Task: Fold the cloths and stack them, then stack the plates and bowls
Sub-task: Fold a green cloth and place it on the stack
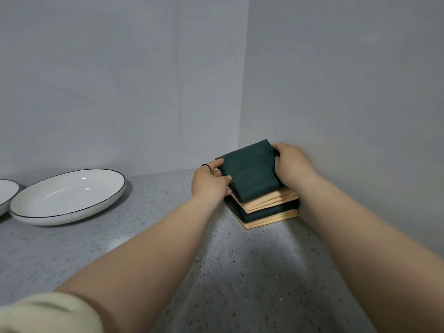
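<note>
A: what are the fingers (217,164) doing?
B: curled round the sides of the folded green cloth (252,169), left hand (211,182) and right hand (292,164) both
A: where's the cloth?
B: on top of the cloth stack (269,209) in the desk (168,236) corner, white plate (67,198) well off to the left
</note>
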`<state>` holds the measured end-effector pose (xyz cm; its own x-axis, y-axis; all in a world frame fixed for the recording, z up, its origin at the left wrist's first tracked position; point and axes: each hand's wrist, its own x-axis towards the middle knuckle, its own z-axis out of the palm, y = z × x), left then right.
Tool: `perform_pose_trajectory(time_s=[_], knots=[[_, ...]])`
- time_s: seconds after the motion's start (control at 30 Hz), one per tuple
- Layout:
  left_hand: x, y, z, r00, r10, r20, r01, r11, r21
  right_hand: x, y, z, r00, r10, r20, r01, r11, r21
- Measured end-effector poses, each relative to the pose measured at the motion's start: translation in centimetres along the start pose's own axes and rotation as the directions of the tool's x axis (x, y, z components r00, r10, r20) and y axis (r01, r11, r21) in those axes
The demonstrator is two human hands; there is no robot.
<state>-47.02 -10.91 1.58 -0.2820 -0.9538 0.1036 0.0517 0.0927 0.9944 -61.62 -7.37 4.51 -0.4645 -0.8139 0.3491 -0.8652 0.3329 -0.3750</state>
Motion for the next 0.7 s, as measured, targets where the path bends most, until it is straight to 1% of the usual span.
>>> perform_pose_trajectory(time_s=[0.2,0.27,0.33,0.4,0.5,0.53,0.6,0.7], knots=[[0.6,-1.6,0.2,1.000,-0.021,-0.005,0.022,0.997,0.077,0.2,0.0,0.9,0.988,-0.004,0.152,0.043,0.967,-0.252],[0.9,-2.2,0.2,1.000,-0.009,-0.011,0.010,0.991,0.134,-0.3,-0.1,1.1,0.982,0.003,0.187,0.061,0.941,-0.333],[1.1,-2.3,0.2,1.000,0.011,-0.009,-0.010,0.983,0.184,-0.5,-0.2,1.2,0.981,-0.029,0.194,0.102,0.920,-0.379],[1.3,-2.4,0.3,1.000,0.022,-0.004,-0.021,0.974,0.225,-0.5,-0.4,1.3,0.980,-0.102,0.169,0.156,0.927,-0.341],[1.5,-2.6,0.3,1.000,0.023,0.004,-0.023,0.965,0.262,-0.4,-0.8,1.6,0.959,-0.154,0.239,0.187,0.975,-0.123],[1.6,-2.7,0.2,1.000,0.020,0.008,-0.021,0.961,0.275,-0.4,-0.7,1.8,0.951,-0.156,0.267,0.184,0.979,-0.082],[1.7,-2.9,0.2,0.999,0.024,0.021,-0.030,0.947,0.319,-0.5,-0.5,2.2,0.935,-0.109,0.338,0.132,0.990,-0.048],[1.5,-2.9,-0.1,0.998,0.033,0.048,-0.049,0.924,0.380,-0.8,-0.4,2.8,0.925,-0.081,0.371,0.095,0.995,-0.019]])
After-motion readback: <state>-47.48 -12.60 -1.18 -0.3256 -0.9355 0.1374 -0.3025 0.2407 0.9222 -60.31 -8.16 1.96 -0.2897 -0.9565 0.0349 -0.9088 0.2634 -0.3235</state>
